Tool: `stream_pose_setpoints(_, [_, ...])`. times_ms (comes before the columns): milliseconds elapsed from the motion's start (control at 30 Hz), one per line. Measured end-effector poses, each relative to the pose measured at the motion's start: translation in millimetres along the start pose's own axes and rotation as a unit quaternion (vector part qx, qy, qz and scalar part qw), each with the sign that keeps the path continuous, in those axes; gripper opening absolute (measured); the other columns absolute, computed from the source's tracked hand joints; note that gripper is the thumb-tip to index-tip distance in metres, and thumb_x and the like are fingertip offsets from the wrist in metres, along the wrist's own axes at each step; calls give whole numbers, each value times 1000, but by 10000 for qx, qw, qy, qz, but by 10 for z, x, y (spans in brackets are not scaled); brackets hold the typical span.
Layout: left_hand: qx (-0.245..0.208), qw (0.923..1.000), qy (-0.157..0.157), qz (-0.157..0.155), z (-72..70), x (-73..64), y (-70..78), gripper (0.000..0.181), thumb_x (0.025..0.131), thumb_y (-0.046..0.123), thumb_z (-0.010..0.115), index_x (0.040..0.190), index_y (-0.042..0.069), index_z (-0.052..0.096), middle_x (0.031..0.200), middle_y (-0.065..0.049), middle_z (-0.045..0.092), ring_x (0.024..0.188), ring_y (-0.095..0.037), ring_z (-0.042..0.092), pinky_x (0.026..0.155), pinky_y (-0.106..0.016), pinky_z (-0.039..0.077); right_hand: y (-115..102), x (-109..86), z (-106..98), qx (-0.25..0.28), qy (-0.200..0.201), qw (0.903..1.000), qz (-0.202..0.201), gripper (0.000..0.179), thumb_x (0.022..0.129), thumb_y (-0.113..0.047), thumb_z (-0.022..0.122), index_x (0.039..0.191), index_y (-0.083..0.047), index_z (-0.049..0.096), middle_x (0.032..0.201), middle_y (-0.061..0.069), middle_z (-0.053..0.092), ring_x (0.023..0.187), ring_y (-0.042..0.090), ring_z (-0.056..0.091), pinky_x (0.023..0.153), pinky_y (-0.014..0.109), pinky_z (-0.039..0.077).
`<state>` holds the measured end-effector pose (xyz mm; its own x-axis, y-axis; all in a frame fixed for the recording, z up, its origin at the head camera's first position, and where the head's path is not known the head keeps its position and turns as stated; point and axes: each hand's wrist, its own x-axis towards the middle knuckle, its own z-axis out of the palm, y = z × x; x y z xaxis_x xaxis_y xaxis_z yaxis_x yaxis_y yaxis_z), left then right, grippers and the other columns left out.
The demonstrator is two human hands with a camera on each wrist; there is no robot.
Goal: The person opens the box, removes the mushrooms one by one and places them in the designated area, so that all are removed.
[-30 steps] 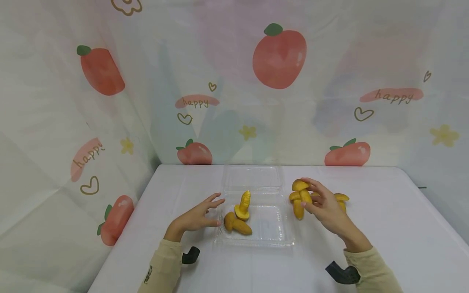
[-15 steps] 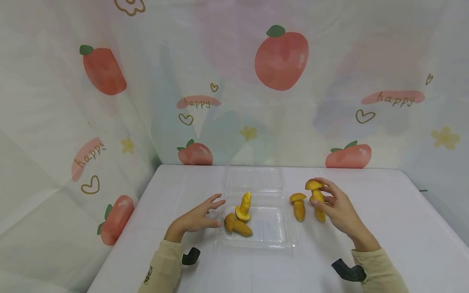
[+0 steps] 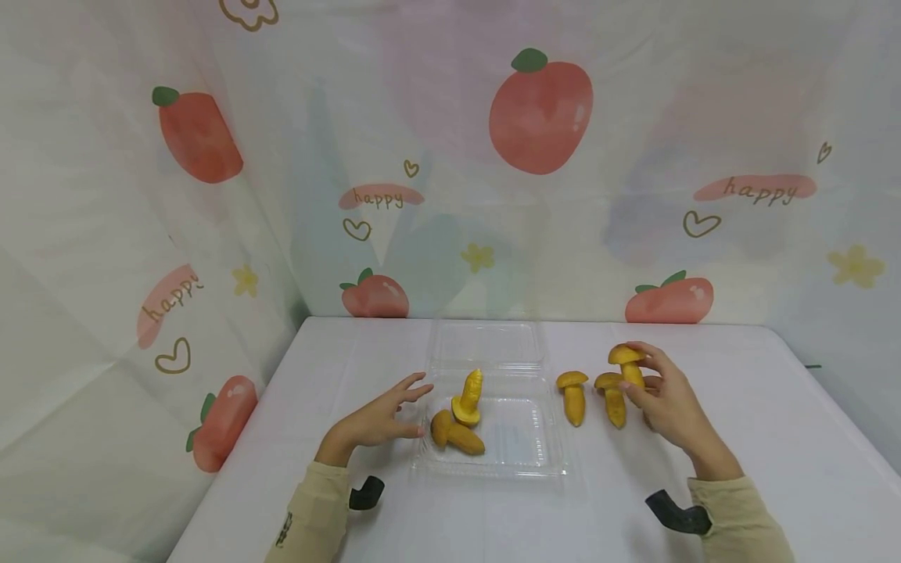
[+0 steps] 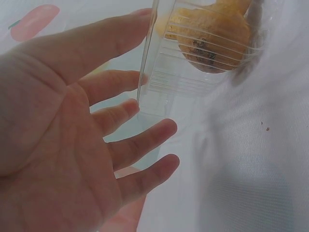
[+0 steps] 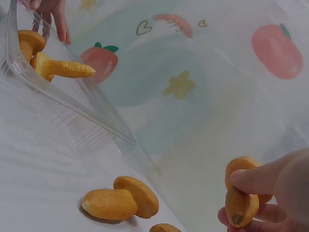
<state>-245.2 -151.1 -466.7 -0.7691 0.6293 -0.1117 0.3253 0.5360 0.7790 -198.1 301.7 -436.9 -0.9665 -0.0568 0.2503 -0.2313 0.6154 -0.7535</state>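
My right hand pinches a yellow toy mushroom by its stem, cap up, above the table; in the right wrist view the thumb lies across this held mushroom. Just left of it, two more mushrooms lie on the cloth, a nearer mushroom and a farther mushroom. A clear plastic clamshell box stands open with two mushrooms inside, one stem-up mushroom and one lying mushroom. My left hand is at the box's left rim, its fingers spread and relaxed.
The box's lid leans back behind it. A white cloth covers the table. Behind and to the left hangs a fruit-printed curtain. Black wrist mounts sit at both sleeves.
My right hand has moved to the right, carrying the mushroom away from the one beside the box; the second mushroom on the cloth now shows fully. The left hand has stayed put.
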Motion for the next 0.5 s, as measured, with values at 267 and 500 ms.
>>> stream_pose_setpoints(267, [0, 10000, 4, 30, -1, -6, 8, 73, 95, 16, 71, 157, 2, 34, 170, -19, 11, 153, -46, 23, 116, -66, 33, 80, 3, -61, -174, 141, 9994, 266, 59, 99, -1, 59, 152, 0, 34, 139, 35, 45, 112, 57, 59, 75, 9, 52])
stream_pose_setpoints(500, [38, 10000, -6, -39, -4, -15, 20, 73, 95, 15, 70, 157, 4, 34, 170, -18, 10, 153, -45, 23, 117, -65, 33, 146, 3, -63, -318, 179, 9981, 506, 59, 100, -3, 58, 152, 1, 32, 139, 37, 44, 111, 58, 58, 75, 19, 59])
